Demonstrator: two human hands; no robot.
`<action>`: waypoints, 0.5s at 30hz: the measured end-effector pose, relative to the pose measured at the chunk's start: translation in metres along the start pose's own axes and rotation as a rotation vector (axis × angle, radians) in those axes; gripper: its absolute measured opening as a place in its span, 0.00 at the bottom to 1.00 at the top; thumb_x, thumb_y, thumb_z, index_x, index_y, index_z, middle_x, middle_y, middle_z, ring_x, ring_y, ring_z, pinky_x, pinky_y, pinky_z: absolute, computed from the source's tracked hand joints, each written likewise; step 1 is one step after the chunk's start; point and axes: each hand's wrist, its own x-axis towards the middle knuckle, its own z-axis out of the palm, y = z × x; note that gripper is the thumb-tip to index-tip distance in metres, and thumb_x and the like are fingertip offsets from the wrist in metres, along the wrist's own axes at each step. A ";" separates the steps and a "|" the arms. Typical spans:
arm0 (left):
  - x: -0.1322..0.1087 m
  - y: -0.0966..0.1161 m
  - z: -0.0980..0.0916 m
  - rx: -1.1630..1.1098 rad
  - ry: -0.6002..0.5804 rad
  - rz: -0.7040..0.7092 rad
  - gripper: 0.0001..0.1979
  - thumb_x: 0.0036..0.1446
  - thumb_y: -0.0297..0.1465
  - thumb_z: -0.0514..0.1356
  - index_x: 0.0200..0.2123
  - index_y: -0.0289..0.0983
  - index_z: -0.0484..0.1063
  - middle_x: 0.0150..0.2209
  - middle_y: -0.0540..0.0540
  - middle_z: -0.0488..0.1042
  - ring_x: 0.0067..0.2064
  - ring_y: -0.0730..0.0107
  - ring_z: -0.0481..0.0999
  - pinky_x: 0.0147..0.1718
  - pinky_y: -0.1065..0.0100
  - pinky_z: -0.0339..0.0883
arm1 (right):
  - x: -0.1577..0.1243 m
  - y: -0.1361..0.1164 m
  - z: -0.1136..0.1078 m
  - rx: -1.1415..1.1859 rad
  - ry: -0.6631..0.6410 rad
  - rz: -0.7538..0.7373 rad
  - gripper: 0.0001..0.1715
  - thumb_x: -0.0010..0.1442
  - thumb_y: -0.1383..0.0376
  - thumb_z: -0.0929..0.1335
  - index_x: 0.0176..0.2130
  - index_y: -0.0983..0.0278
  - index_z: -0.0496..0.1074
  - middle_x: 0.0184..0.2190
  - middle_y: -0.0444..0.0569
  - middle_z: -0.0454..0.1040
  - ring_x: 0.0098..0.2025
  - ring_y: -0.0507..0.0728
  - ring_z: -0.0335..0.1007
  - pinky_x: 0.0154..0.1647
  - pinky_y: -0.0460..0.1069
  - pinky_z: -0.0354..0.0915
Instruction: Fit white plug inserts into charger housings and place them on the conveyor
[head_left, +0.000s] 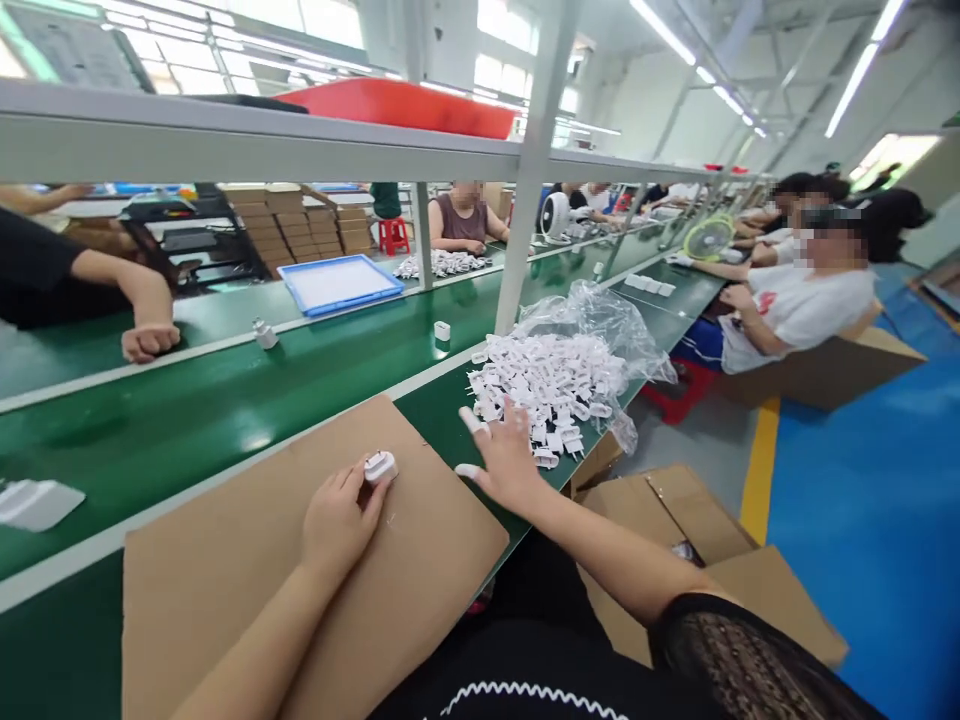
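Observation:
My left hand [341,515] rests on a cardboard sheet [247,540], its fingers closed around a small white plug housing [381,467] with two dark pins showing on top. To the right, my right hand [510,460] reaches to the near edge of a heap of white plug parts [555,375]. Its fingers are spread, with white covers on the thumb and a finger. I see nothing held in it; whether its far fingertips touch the parts cannot be made out.
A green conveyor belt [187,400] carries scattered white pieces past a metal post [529,180]. Clear plastic bag film [592,310] lies behind the heap. Cardboard boxes [675,520] stand low at right. A blue-rimmed tray [341,283] and co-workers sit across and along the line.

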 end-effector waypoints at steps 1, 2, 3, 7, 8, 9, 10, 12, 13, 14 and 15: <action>0.001 -0.001 -0.001 -0.004 -0.008 0.001 0.22 0.69 0.44 0.55 0.56 0.35 0.73 0.47 0.39 0.79 0.46 0.52 0.77 0.46 0.57 0.69 | -0.009 0.014 -0.003 -0.070 -0.010 0.124 0.46 0.63 0.41 0.67 0.70 0.61 0.60 0.71 0.62 0.56 0.75 0.81 0.24 0.70 0.77 0.24; 0.003 -0.001 -0.001 -0.010 -0.016 0.000 0.22 0.69 0.44 0.55 0.55 0.35 0.74 0.46 0.39 0.79 0.46 0.52 0.77 0.45 0.57 0.69 | -0.015 0.027 -0.004 -0.114 -0.031 0.238 0.47 0.61 0.39 0.67 0.68 0.63 0.63 0.69 0.64 0.57 0.75 0.84 0.23 0.69 0.79 0.25; 0.004 -0.001 -0.001 -0.016 -0.026 -0.003 0.21 0.69 0.44 0.56 0.53 0.35 0.74 0.45 0.39 0.79 0.45 0.52 0.77 0.44 0.57 0.69 | -0.019 0.038 -0.003 -0.136 -0.057 0.334 0.48 0.60 0.38 0.66 0.67 0.65 0.64 0.68 0.66 0.59 0.74 0.86 0.23 0.68 0.80 0.28; 0.007 -0.002 0.000 -0.054 -0.062 -0.052 0.20 0.67 0.46 0.57 0.49 0.37 0.76 0.43 0.41 0.79 0.44 0.52 0.77 0.42 0.57 0.69 | -0.014 0.055 0.010 -0.135 -0.121 0.460 0.51 0.59 0.35 0.65 0.65 0.68 0.63 0.65 0.69 0.62 0.73 0.83 0.35 0.67 0.81 0.35; 0.007 -0.003 0.000 -0.066 -0.062 -0.062 0.20 0.67 0.47 0.57 0.48 0.38 0.76 0.43 0.41 0.79 0.44 0.52 0.77 0.42 0.57 0.69 | -0.011 0.054 0.013 -0.132 -0.122 0.444 0.50 0.59 0.35 0.64 0.64 0.67 0.64 0.64 0.68 0.63 0.73 0.82 0.38 0.67 0.80 0.34; 0.007 -0.004 0.001 -0.079 -0.061 -0.069 0.20 0.67 0.47 0.57 0.48 0.39 0.76 0.44 0.42 0.79 0.45 0.53 0.76 0.43 0.57 0.69 | -0.007 0.053 0.017 -0.126 -0.123 0.419 0.49 0.59 0.36 0.64 0.64 0.67 0.64 0.64 0.68 0.63 0.73 0.80 0.40 0.67 0.80 0.34; 0.006 -0.006 0.001 -0.093 -0.058 -0.073 0.19 0.66 0.47 0.57 0.48 0.39 0.76 0.45 0.42 0.79 0.46 0.53 0.76 0.44 0.57 0.69 | -0.004 0.050 0.019 -0.115 -0.121 0.393 0.48 0.60 0.37 0.64 0.63 0.67 0.64 0.64 0.68 0.63 0.72 0.79 0.42 0.67 0.80 0.34; 0.005 -0.008 0.003 -0.124 -0.054 -0.074 0.19 0.66 0.47 0.58 0.47 0.39 0.76 0.46 0.42 0.79 0.47 0.53 0.76 0.45 0.57 0.70 | 0.001 0.045 0.020 -0.093 -0.118 0.344 0.46 0.60 0.38 0.64 0.63 0.67 0.64 0.65 0.67 0.63 0.71 0.77 0.46 0.68 0.79 0.35; 0.004 -0.009 0.003 -0.136 -0.051 -0.077 0.19 0.66 0.47 0.58 0.47 0.40 0.76 0.46 0.42 0.79 0.47 0.53 0.77 0.46 0.57 0.70 | 0.002 0.043 0.019 -0.082 -0.122 0.323 0.46 0.60 0.39 0.65 0.64 0.68 0.63 0.65 0.67 0.63 0.71 0.76 0.47 0.68 0.78 0.37; 0.003 -0.009 0.004 -0.147 -0.049 -0.083 0.19 0.65 0.47 0.58 0.49 0.40 0.76 0.46 0.42 0.79 0.47 0.53 0.77 0.47 0.56 0.70 | 0.004 0.042 0.017 -0.068 -0.128 0.310 0.47 0.59 0.40 0.65 0.64 0.68 0.63 0.65 0.67 0.63 0.70 0.76 0.49 0.68 0.77 0.39; 0.003 -0.009 0.004 -0.162 -0.043 -0.096 0.21 0.65 0.47 0.59 0.52 0.40 0.75 0.47 0.42 0.79 0.48 0.53 0.77 0.48 0.56 0.70 | 0.006 0.041 0.014 -0.056 -0.135 0.304 0.47 0.58 0.41 0.66 0.64 0.68 0.63 0.65 0.67 0.63 0.70 0.76 0.49 0.68 0.75 0.42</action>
